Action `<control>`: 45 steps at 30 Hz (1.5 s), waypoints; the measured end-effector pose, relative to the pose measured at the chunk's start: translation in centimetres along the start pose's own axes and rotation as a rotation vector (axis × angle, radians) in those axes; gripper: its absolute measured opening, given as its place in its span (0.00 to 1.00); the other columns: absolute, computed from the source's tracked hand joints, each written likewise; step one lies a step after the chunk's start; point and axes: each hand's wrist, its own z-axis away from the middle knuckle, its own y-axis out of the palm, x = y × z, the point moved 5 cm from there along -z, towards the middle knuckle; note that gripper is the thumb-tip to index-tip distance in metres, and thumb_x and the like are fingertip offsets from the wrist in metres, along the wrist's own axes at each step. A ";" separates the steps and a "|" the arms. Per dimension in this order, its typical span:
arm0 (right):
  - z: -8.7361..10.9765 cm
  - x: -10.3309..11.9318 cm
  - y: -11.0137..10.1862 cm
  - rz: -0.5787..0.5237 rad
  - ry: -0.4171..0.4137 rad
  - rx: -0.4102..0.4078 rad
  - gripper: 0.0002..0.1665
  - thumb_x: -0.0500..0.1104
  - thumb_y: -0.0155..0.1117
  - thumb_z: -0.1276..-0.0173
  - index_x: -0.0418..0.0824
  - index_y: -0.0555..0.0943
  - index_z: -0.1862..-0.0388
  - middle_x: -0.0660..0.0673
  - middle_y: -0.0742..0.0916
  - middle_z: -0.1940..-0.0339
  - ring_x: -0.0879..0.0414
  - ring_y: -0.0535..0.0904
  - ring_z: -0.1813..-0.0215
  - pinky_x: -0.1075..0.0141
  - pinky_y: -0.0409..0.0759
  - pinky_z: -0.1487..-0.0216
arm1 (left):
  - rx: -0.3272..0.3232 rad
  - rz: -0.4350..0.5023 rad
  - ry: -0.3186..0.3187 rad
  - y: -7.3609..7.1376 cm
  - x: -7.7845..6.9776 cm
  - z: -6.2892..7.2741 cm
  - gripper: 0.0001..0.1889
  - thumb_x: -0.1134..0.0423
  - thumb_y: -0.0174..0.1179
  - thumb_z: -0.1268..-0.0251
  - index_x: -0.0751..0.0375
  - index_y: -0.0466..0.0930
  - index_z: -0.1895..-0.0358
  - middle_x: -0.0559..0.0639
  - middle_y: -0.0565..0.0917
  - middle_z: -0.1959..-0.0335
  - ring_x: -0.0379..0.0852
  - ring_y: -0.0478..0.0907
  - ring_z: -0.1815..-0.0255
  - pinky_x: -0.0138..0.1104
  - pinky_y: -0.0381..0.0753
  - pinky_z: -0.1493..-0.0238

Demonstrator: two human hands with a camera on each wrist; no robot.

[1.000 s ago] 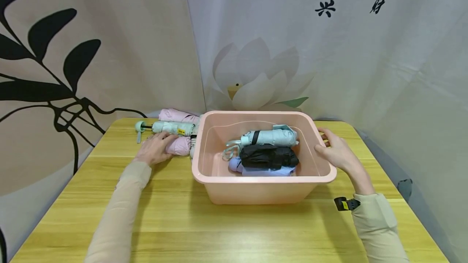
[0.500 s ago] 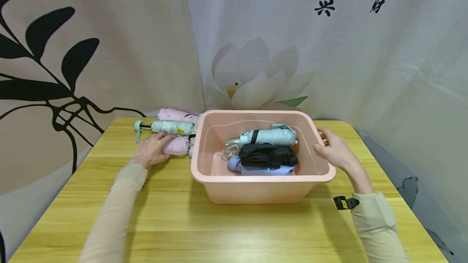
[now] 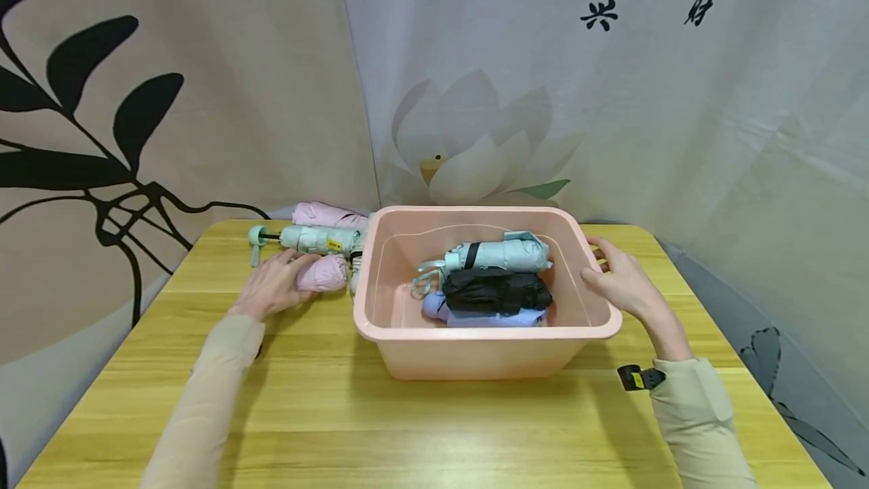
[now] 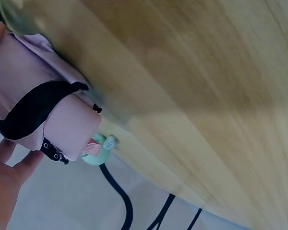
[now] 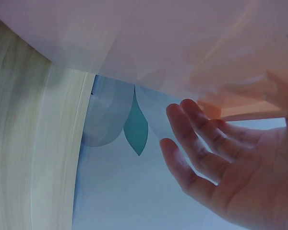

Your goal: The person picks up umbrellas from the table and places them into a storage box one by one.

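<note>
My left hand [image 3: 271, 285] grips the near end of a folded pink umbrella [image 3: 323, 274] on the table, left of the pink plastic tub [image 3: 489, 333]. In the left wrist view, the thumb and fingers lie on either side of this umbrella [image 4: 21, 62], which has a black strap. My right hand [image 3: 624, 281] holds the tub's right rim, thumb over it. Outside the wall, its fingers [image 5: 201, 139] are only loosely bent in the right wrist view. Inside the tub lie a light blue umbrella [image 3: 509, 253], a black umbrella [image 3: 498, 290] and a periwinkle umbrella [image 3: 492, 318].
Beyond my left hand lie a mint green umbrella [image 3: 315, 238] and another pink umbrella [image 3: 326, 214]. A pale grey-green umbrella [image 3: 356, 270] is partly hidden against the tub's left side. A printed curtain [image 3: 271, 96] hangs behind the wooden table [image 3: 434, 429].
My left hand has drawn slightly left and towards me, and the near pink umbrella has shifted left with it. My right hand and the tub stay in place.
</note>
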 end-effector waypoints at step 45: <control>0.0 0.1 -0.1 -0.007 0.003 0.008 0.36 0.43 0.52 0.32 0.31 0.56 0.29 0.26 0.75 0.41 0.35 0.76 0.46 0.46 0.79 0.50 | -0.331 -0.035 0.100 -12.3 -6.5 -0.3 0.33 0.54 0.72 0.57 0.57 0.75 0.42 0.65 0.79 0.56 0.60 0.79 0.70 0.50 0.78 0.76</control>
